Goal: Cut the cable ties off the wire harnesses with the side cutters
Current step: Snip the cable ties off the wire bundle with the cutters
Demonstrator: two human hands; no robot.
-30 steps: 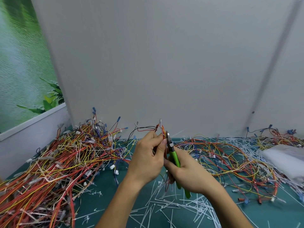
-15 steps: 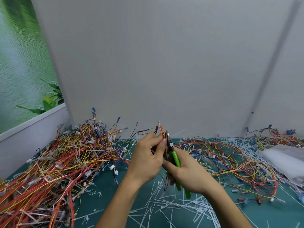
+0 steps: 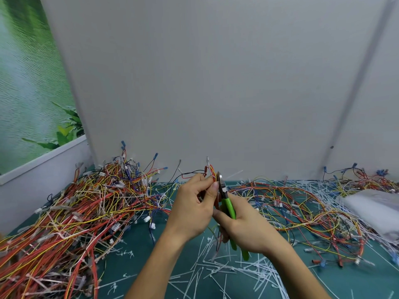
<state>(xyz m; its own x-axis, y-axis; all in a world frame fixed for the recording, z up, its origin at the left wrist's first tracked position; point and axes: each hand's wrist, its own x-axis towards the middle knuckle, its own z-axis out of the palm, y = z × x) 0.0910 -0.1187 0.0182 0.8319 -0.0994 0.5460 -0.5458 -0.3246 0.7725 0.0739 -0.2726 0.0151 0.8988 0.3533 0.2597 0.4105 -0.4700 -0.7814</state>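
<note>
Blades of the green-handled steel side cutters [image 3: 228,207] sit just beside the thin harness of red, orange and yellow wires [image 3: 212,173] that you hold up above the teal counter [image 3: 133,240], in front of the grey wall panel [image 3: 216,83]. Your left hand [image 3: 192,210] pinches that harness between thumb and curled fingers. Your right hand [image 3: 248,229] is wrapped round the cutter handles. I cannot tell whether the blades are parted or closed, and the tie itself is too small or too hidden to make out.

This looks like the cut itself. The next move calls for getting only the plastic strap between the blades, with the wires kept out, then a firm squeeze. Your left thumb is very near the cutting head, so mind it.

To your left lies a big tangled heap of tied harnesses [image 3: 86,212], so much work seems to be left. To your right are looser looped harnesses [image 3: 291,203] and a white folded bag [image 3: 375,210]. White cut cable ties [image 3: 216,270] litter the counter under your wrists.
</note>
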